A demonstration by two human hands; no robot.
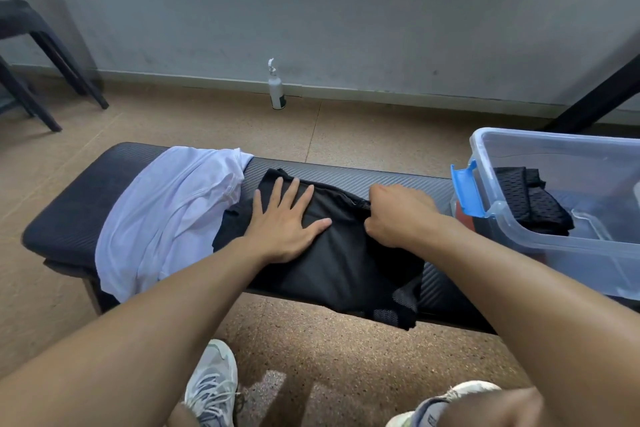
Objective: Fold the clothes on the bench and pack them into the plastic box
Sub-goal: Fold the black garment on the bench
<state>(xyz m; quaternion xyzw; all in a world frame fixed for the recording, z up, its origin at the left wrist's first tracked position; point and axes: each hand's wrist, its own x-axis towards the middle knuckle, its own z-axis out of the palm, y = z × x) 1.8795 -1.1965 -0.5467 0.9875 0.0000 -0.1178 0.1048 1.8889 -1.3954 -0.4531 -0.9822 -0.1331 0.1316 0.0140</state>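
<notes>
The black garment (332,253) is spread across the middle of the tabletop (62,215), with its long axis running roughly from the far left corner toward the near right, where a mesh-lined end hangs over the front edge. It is pinned flat by the left hand (287,218), whose fingers are straight and splayed on the cloth; nothing is grasped by that hand. The right hand (398,211) is clenched on the garment's far right edge, a bunch of fabric being pinched in its grip just beside the left hand's fingertips.

The coming fold is judged to turn on one relation: the pinched edge lies to the right of the flat palm, and the bulk of the cloth lies between the two hands and toward the viewer. If that edge is to be carried over, it would have to be drawn leftward across the line held by the left hand, which would serve as the crease.

The plastic box (554,239) stands at the right end of the tabletop, just beside the right forearm, so the right hand is the nearer one for packing. A folded black mesh piece (533,201) is already laid inside it. The white garment (166,215) is heaped unfolded on the left, touching the black one's left edge and nearer to the left hand. The task is judged to be partly done.
</notes>
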